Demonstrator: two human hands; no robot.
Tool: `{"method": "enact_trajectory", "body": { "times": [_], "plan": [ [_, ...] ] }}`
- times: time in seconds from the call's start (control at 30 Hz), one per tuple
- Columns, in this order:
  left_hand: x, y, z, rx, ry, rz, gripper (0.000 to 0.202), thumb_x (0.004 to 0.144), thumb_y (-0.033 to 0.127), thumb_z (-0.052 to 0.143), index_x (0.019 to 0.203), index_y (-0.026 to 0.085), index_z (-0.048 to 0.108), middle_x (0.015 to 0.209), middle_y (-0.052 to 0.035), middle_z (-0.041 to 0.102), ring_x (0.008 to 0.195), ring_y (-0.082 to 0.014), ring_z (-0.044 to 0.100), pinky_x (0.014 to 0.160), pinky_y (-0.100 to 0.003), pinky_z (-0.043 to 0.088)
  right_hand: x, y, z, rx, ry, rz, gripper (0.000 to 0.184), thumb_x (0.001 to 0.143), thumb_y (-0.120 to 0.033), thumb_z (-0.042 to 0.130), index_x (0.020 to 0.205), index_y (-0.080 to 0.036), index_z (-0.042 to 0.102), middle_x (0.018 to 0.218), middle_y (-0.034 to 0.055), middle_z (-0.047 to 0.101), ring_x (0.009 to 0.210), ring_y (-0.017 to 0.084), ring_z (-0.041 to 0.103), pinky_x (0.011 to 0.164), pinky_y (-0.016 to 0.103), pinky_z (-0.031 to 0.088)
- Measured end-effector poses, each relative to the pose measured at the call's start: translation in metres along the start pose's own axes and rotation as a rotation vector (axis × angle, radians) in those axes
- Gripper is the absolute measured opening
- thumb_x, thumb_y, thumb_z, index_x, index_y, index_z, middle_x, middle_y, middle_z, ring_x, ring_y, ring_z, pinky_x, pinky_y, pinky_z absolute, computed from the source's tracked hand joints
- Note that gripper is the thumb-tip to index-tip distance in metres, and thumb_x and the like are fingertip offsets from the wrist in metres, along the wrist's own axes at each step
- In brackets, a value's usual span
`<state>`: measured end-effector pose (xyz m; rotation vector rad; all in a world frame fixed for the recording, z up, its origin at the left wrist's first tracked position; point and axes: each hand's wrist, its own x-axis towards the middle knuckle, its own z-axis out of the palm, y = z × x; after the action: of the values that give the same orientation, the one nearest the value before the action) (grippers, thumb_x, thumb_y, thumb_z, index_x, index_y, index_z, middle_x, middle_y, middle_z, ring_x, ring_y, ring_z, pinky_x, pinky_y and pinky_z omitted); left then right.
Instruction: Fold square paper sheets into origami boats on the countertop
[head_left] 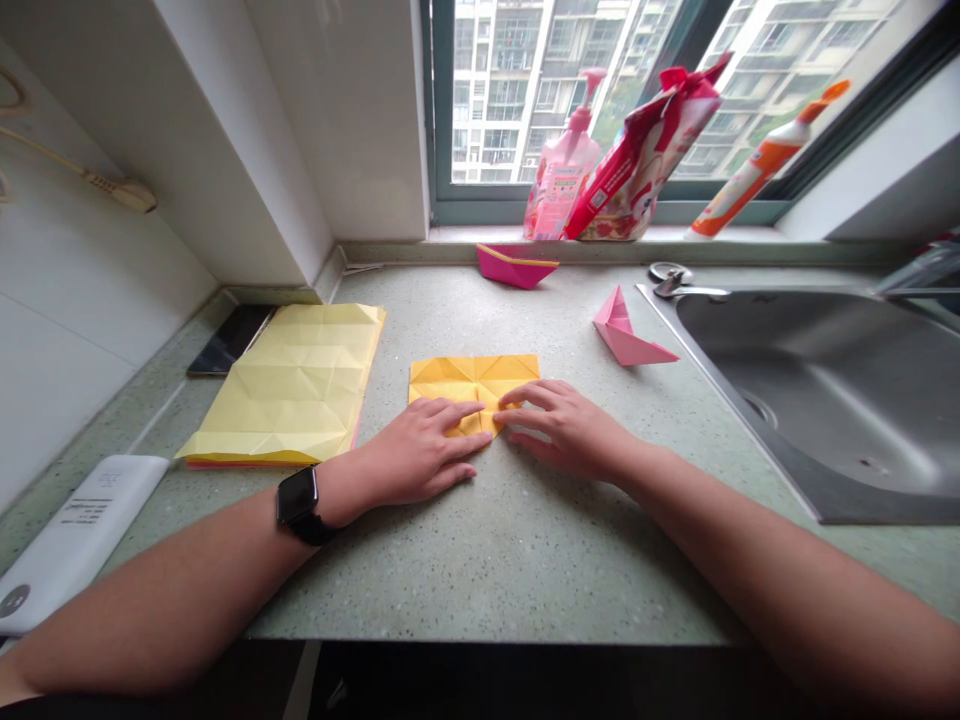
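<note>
A folded orange sheet of paper (474, 372) with crease lines lies flat on the counter (517, 560) in front of me. My left hand (431, 445) rests on its lower left part, fingers stretched out and pointing right. From the other side, the fingertips of my right hand (559, 425) touch the paper's lower right edge, fingers apart and slightly bent. The lower corners of the paper are partly covered by both hands. Beyond it are a pink folded paper boat (630, 340) and a magenta paper boat (517, 270) with a yellow rim.
A stack of creased yellow paper (300, 370) lies at the left, partly over a dark phone (229, 340). Nearer is a white power bank (82, 530). A steel sink (750, 430) is at the right. A pink pump bottle (562, 185), red bag (637, 165) and orange-white bottle (757, 175) line the windowsill.
</note>
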<state>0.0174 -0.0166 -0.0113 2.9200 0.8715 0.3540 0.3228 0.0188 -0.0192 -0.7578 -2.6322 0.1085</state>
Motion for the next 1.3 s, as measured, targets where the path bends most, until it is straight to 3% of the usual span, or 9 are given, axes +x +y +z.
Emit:
{"method": "enact_trajectory", "body": {
  "times": [0.23, 0.67, 1.07, 1.3],
  "plan": [
    [0.001, -0.004, -0.001, -0.094, 0.009, 0.005, 0.041, 0.112, 0.042, 0.066, 0.149, 0.024, 0.071, 0.158, -0.0147, 0.068, 0.144, -0.0378, 0.061, 0.127, -0.066, 0.045, -0.001, 0.0, -0.002, 0.061, -0.025, -0.016, 0.026, 0.107, -0.03, 0.073, 0.131, -0.031, 0.082, 0.128, 0.01, 0.08, 0.112, 0.028, 0.075, 0.101, 0.052, 0.062],
    [-0.002, -0.01, -0.003, -0.246, -0.055, -0.007, 0.036, 0.11, 0.045, 0.072, 0.143, 0.032, 0.075, 0.165, -0.0142, 0.062, 0.154, -0.0395, 0.055, 0.132, -0.074, 0.037, -0.002, -0.01, -0.018, 0.083, -0.16, -0.03, 0.035, 0.103, -0.04, 0.081, 0.137, -0.038, 0.083, 0.146, 0.0114, 0.073, 0.131, 0.034, 0.067, 0.114, 0.059, 0.055],
    [-0.002, -0.01, -0.006, -0.194, -0.075, 0.039, 0.041, 0.111, 0.041, 0.069, 0.151, 0.033, 0.072, 0.163, -0.0151, 0.063, 0.154, -0.0403, 0.054, 0.131, -0.071, 0.039, 0.0, -0.004, -0.017, 0.091, -0.163, -0.037, 0.027, 0.109, -0.033, 0.072, 0.132, -0.038, 0.085, 0.14, 0.0099, 0.075, 0.125, 0.029, 0.069, 0.111, 0.054, 0.055],
    [-0.005, -0.012, 0.0, -0.174, -0.046, 0.04, 0.044, 0.11, 0.041, 0.068, 0.154, 0.034, 0.07, 0.17, -0.0155, 0.056, 0.156, -0.0422, 0.052, 0.13, -0.074, 0.039, 0.001, -0.002, -0.016, 0.115, -0.143, -0.052, 0.026, 0.112, -0.033, 0.069, 0.132, -0.037, 0.085, 0.14, 0.009, 0.075, 0.125, 0.027, 0.069, 0.112, 0.052, 0.055]
  ]
}}
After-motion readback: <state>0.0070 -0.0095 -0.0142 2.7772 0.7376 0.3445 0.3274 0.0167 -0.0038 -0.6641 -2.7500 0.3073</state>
